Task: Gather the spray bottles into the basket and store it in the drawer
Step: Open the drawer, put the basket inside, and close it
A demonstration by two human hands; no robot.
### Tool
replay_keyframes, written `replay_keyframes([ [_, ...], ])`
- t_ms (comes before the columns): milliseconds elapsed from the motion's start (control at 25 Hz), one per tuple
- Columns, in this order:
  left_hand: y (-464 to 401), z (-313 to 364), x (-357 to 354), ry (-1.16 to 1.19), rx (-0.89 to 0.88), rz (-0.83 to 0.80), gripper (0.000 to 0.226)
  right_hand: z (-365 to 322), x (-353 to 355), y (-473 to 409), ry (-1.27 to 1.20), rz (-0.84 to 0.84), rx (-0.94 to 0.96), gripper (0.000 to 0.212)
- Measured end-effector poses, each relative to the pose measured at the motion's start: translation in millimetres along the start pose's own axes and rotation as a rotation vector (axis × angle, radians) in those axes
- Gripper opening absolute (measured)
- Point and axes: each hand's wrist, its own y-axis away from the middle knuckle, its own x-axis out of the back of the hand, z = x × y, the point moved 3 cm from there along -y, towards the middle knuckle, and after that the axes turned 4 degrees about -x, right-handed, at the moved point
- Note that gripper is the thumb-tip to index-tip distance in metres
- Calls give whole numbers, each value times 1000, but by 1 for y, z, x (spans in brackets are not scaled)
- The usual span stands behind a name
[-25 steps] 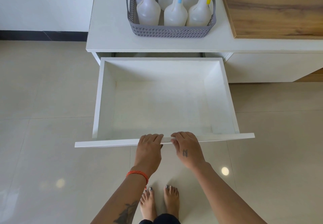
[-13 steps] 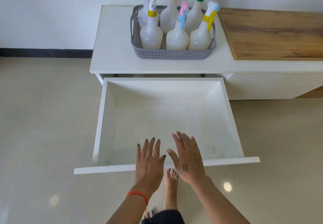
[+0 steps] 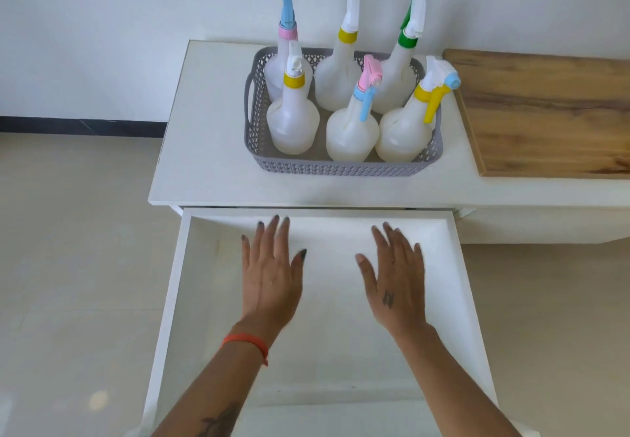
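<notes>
Spanning the view, a white worktop [image 3: 211, 177] carries a wooden board [image 3: 545, 112] at its right. Below it the drawer [image 3: 170, 300] stands pulled out. On the worktop sits the grey basket [image 3: 334, 166] with six spray bottles [image 3: 293, 123] upright inside. Above the drawer hover the left hand [image 3: 271, 276] and right hand [image 3: 395, 286], each grip released, fingers straight, holding nothing.
</notes>
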Motion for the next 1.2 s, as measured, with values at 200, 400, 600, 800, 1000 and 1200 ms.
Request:
replay_keyframes([
  [200, -97, -2, 47, 43, 41, 313, 52, 28, 45, -95, -17, 367, -47, 41],
  [400, -183, -17, 69, 72, 78, 472, 52, 53, 76, -197, -69, 509, -66, 37],
  [600, -235, -32, 61, 90, 180, 314, 55, 73, 64, -262, -233, 178, -12, 45],
  [800, -240, -45, 46, 60, 204, 146, 59, 78, 46, -275, -313, 44, -90, 16],
  [1000, -238, -44, 47, 43, 235, 137, 73, 79, 48, -278, -201, 41, -39, 23],
  [1200, -235, -41, 50, 33, 219, 148, 74, 72, 52, -277, -165, 13, -29, 24],
])
